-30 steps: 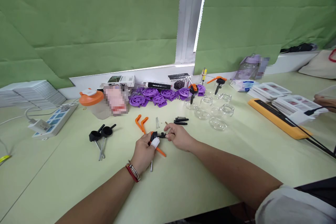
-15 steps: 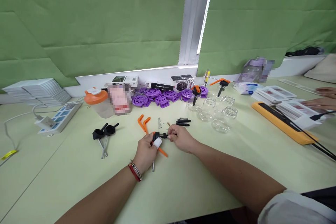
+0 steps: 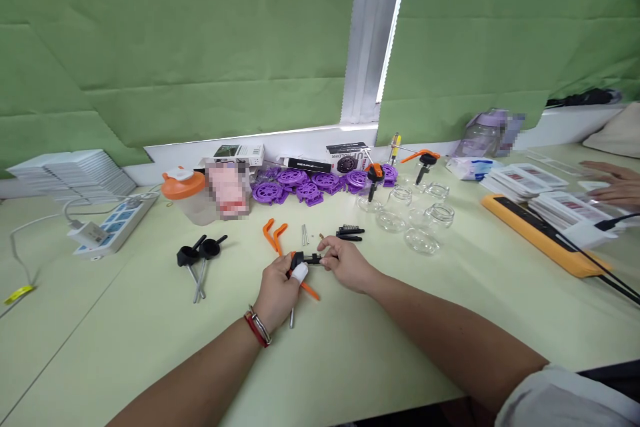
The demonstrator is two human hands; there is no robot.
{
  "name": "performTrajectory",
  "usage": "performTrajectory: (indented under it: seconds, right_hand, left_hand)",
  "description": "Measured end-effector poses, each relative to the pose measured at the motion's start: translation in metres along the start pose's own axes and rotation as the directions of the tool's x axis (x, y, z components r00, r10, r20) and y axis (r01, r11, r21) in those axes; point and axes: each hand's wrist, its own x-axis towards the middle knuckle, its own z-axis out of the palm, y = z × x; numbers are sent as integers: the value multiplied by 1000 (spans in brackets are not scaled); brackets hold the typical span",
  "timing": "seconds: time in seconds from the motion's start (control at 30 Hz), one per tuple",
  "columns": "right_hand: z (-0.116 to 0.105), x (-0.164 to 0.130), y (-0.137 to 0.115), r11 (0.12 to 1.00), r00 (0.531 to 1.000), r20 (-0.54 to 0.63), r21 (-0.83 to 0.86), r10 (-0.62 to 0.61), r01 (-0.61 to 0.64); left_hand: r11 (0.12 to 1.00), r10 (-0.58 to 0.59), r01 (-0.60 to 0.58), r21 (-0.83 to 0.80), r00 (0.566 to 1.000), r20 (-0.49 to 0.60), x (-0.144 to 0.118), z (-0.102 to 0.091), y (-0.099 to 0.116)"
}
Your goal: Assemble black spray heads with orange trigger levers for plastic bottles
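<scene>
My left hand [image 3: 279,287] is closed around a black pump head [image 3: 298,259], its thumb wrapped in white. An orange lever [image 3: 310,290] sticks out below the fingers, and a metal tube [image 3: 292,318] points toward me. My right hand [image 3: 345,263] pinches the far end of the pump head's narrow black stem [image 3: 314,258]; its index finger is slightly raised. Just beyond the hands lie two loose orange levers [image 3: 275,236], several screws [image 3: 305,235] and black stem pieces with a spring [image 3: 349,232]. To the left rest two black heads with metal tubes [image 3: 188,255].
Glass jars [image 3: 421,240] stand right of centre, near assembled pump heads [image 3: 375,175]. Purple plastic discs [image 3: 310,191] line the back beside an orange-lidded cup [image 3: 184,193]. A yellow power strip [image 3: 543,235] lies at right, near a co-worker's hands [image 3: 615,183]; a white power strip [image 3: 117,223] lies left.
My right index finger has lifted a little off the stem, while my left hand stays put. The co-worker's hands at the far right have shifted, and a white piece now shows there.
</scene>
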Motion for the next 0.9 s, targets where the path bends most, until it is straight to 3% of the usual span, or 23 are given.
performTrajectory:
  seconds: [0.9]
  right_hand:
    - [-1, -5, -7, 1000, 999, -29, -13, 27, -27]
  left_hand:
    - [999, -36, 35, -27, 999, -15, 0, 0, 0]
